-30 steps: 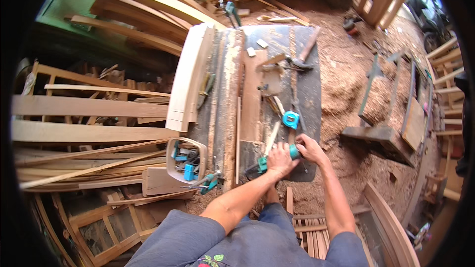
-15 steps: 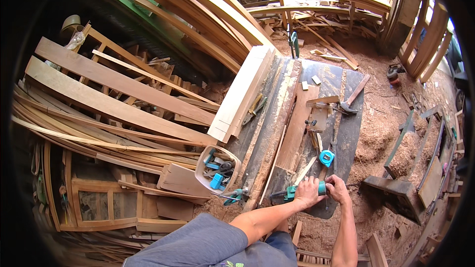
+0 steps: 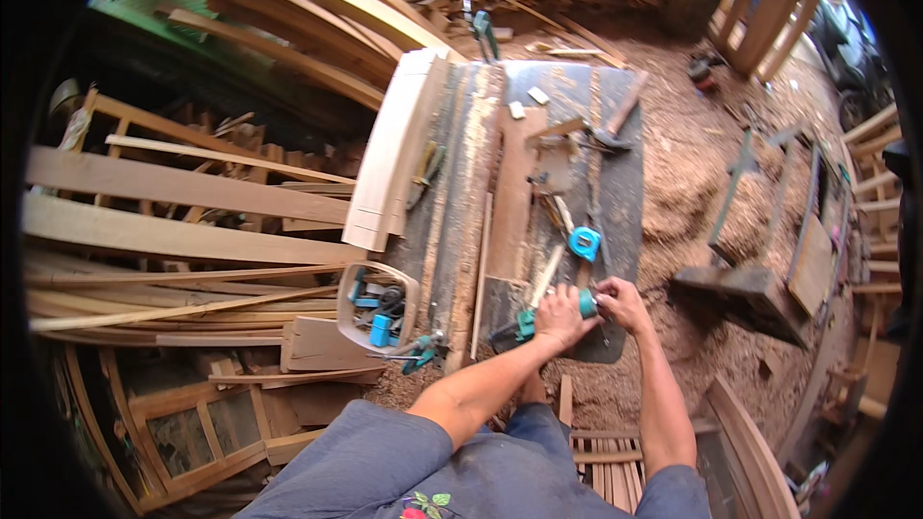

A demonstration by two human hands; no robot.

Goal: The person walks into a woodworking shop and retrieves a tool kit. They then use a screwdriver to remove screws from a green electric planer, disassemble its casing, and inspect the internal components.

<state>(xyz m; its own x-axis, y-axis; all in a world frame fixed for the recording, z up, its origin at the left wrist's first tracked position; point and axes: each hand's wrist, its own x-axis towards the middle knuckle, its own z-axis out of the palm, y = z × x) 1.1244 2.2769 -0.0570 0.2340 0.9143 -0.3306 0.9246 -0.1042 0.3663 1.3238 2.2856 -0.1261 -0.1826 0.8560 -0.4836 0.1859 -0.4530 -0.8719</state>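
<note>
My left hand is wrapped round the body of a teal power tool, which lies across the near end of the dark workbench. At the tool's right end, the bent fingers of my right hand pinch together; what they hold there is too small to make out. A blue tape measure sits just beyond my hands. Farther up the bench are a claw hammer, a small wooden block tool and a flat wooden board.
Left of the bench stands a tub of small tools, beside a teal-handled clamp. Pale boards line the bench's left edge. Long curved planks are stacked at left. Wood shavings and a dark, heavy wooden piece lie at right.
The whole view has shifted, so the bench appears farther left and higher. My left hand stays round the power tool; my right fingers remain at its end, slightly repositioned.
</note>
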